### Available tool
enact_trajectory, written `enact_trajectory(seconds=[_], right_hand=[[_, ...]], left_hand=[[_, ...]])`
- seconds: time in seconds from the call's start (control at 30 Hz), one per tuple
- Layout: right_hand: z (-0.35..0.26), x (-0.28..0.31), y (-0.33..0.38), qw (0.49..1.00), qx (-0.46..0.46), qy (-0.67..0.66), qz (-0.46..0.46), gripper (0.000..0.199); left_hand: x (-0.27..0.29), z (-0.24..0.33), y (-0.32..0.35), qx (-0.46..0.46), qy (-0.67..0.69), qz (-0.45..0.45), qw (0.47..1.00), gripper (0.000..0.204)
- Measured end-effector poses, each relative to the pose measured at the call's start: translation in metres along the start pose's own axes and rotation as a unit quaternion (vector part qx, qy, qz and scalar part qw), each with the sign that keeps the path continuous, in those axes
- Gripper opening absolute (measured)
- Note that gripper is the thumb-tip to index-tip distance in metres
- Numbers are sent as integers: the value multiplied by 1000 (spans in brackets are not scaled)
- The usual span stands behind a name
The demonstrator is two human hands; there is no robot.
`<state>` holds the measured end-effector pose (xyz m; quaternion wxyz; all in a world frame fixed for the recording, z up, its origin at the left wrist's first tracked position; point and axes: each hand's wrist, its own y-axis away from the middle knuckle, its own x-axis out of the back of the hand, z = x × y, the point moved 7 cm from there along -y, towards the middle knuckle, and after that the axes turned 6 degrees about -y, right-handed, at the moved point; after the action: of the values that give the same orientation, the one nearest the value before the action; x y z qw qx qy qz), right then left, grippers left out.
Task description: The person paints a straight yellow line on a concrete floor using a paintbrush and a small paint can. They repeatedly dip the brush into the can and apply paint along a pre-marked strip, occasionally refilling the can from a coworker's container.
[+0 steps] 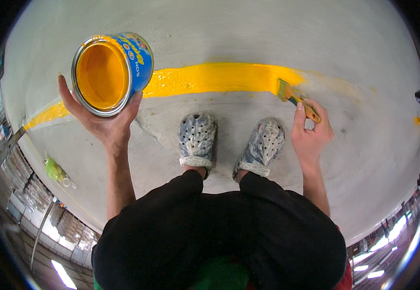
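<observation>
My left hand point(108, 121) is wrapped round a blue paint can point(141, 60), which tilts so that its open mouth shows yellow paint point(101, 77) inside. In my right hand point(311, 125) is a paintbrush point(297, 99), pinched by its handle, with yellow-coated bristles. Those bristles touch the wet yellow stripe point(215, 77) on the grey floor point(248, 29), close to the stripe's right end. Beyond that end a faint, thin yellow trace point(338, 83) runs on to the right.
My feet, in marbled grey clogs point(198, 140), stand just on the near side of the stripe. At the left lies a yellow-green bag point(54, 169). Stacked pale material point(19, 166) shows along the left rim, and small yellow drips dot the floor.
</observation>
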<state>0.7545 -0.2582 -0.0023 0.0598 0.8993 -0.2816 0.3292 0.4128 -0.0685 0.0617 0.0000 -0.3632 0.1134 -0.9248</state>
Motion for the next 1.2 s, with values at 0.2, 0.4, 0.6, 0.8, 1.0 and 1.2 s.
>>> enact_trajectory(seconds=[0.2, 0.4, 0.6, 0.8, 1.0, 1.2], right_hand=[[10, -19, 10, 999, 41, -27, -8, 16], [26, 56, -11, 991, -42, 99, 78, 18], [26, 9, -7, 998, -25, -57, 22, 18], [57, 83, -13, 971, -57, 112, 205, 18], [77, 45, -17, 984, -130, -34, 114, 18], [109, 112, -24, 960, -67, 203, 181, 19]], left_hand=[[-20, 12, 0, -20, 9, -29, 999, 128], [-26, 20, 2, -40, -6, -40, 998, 128], [-44, 20, 5, -68, 10, -79, 995, 128], [-45, 33, 5, -124, -55, -83, 987, 125], [-56, 39, 10, -109, -39, -103, 988, 128], [-57, 47, 12, -87, 17, -115, 989, 132]])
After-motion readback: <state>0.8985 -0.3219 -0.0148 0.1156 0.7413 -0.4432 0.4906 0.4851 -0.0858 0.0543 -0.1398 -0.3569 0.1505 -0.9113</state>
